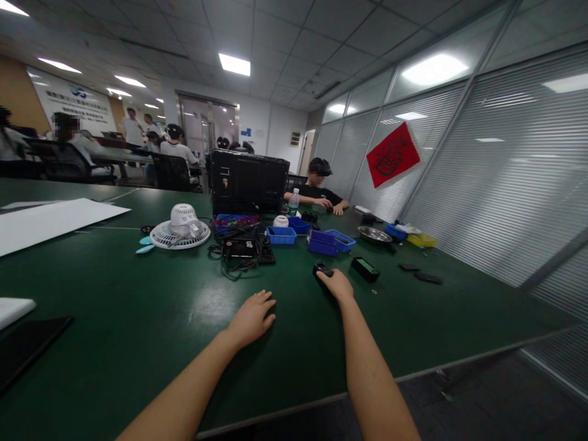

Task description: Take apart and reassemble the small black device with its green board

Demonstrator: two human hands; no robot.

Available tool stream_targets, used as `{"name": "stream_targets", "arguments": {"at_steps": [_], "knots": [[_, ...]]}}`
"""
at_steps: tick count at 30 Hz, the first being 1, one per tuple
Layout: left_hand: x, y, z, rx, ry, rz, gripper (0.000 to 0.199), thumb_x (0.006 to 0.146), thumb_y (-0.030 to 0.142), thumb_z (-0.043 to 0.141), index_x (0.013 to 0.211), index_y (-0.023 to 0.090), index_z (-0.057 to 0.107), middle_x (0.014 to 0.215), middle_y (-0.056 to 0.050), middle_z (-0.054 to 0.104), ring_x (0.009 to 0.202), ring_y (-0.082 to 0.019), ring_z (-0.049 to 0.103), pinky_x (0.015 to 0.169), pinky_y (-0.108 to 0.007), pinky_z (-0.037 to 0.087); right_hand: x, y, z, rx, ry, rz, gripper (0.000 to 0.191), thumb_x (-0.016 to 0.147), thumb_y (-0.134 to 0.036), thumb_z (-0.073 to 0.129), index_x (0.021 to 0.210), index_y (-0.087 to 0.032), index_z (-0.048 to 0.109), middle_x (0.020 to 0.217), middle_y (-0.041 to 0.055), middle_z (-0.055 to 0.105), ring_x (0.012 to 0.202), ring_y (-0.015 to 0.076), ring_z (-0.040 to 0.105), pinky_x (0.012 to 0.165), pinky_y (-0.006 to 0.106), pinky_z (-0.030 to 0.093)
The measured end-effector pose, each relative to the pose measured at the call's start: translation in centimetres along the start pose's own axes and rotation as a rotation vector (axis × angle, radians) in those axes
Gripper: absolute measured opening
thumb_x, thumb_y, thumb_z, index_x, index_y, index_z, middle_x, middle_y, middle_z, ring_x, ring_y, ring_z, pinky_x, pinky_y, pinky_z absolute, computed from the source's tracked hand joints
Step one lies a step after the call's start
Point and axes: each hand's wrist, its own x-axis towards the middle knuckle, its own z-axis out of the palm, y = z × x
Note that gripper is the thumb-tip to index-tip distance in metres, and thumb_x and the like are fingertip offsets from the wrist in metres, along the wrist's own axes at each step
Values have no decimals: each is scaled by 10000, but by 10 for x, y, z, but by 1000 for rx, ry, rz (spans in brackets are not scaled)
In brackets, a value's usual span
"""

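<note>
My left hand [252, 318] lies flat on the green table with its fingers spread, holding nothing. Farther right, my right hand [337, 285] grips a small black box-shaped device [318, 269], its thumb along the near side; much of the device is hidden by the fingers. Just right of that hand rests a black case with a green top [365, 268]. Beyond the device stands a dark blue bin [321, 242], beside a lighter blue tray [343, 241].
A white fan [182, 228], tangled cables around a black adapter [239, 247], a blue bin [281, 236] and a metal bowl [375, 234] stand farther back. A large black panel [248, 180] rises behind them. Across the table sits a person [319, 187]. White sheets [59, 223] lie left.
</note>
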Motion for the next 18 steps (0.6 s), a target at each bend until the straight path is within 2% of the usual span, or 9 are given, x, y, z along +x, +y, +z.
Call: {"name": "stream_targets", "arguments": {"at_steps": [6,9,11,15,16,18], "knots": [[-1,0,-1,2,4,-8,429,813,337,443,1210,188,507,1352,-76,417,1269,-218,330,1060,-373,248,-3,-4,-4,-21,-19,58,450,686,-511,532,968,-168,599,985,131,629,902,277,595,692,349,446],[-1,-1,0,1,0,-7,431,812,341,443,1210,189,505,1352,-75,417,1271,-220,328,1058,-377,251,-6,-6,-9,58,40,70,450,691,-517,517,974,-176,596,960,123,631,886,283,589,689,354,443],[0,-2,0,-3,0,-2,433,813,344,440,1211,186,505,1353,-79,414,1272,-222,325,1058,-378,250,-11,-9,-13,128,170,42,467,713,-517,495,1015,-171,578,978,128,623,920,281,570,727,351,434],[0,-2,1,-16,5,-7,428,810,340,444,1208,193,505,1356,-71,411,1273,-220,323,1063,-381,240,-29,-20,-17,254,585,-133,520,783,-467,431,1161,-111,460,1133,161,544,1054,250,492,861,318,376],[0,-2,1,-16,5,-11,429,810,340,445,1209,194,503,1357,-71,410,1273,-220,323,1063,-382,240,-33,-23,-16,280,627,-184,531,791,-451,427,1193,-105,421,1155,161,529,1045,239,498,866,309,372],[0,-1,1,-17,3,-14,431,809,341,445,1208,190,503,1357,-73,410,1272,-221,326,1062,-381,242,-41,-29,-13,328,600,-263,546,790,-436,438,1225,-112,373,1126,146,544,963,219,541,825,294,391]]}}
